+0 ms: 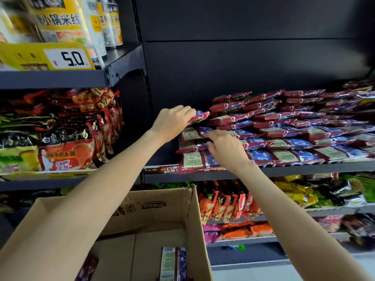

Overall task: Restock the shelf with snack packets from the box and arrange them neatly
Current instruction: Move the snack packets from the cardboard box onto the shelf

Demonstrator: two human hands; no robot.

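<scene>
Red and blue snack packets (284, 130) lie in stacked rows on the dark shelf (304, 168). My left hand (172, 121) grips the end of one red and blue packet (199, 116) at the top left of the stack. My right hand (225, 149) rests with curled fingers on the packets at the stack's left front (192, 159), pinching their edge. The cardboard box (192, 220) sits open below my arms, with a few packets (172, 262) lying in its bottom.
Instant noodle bags (67, 147) fill the shelf at left, under a yellow price tag (67, 57) reading 5.0. Orange packets (223, 201) and other snacks stand on lower shelves at right. Black back panel behind the stack.
</scene>
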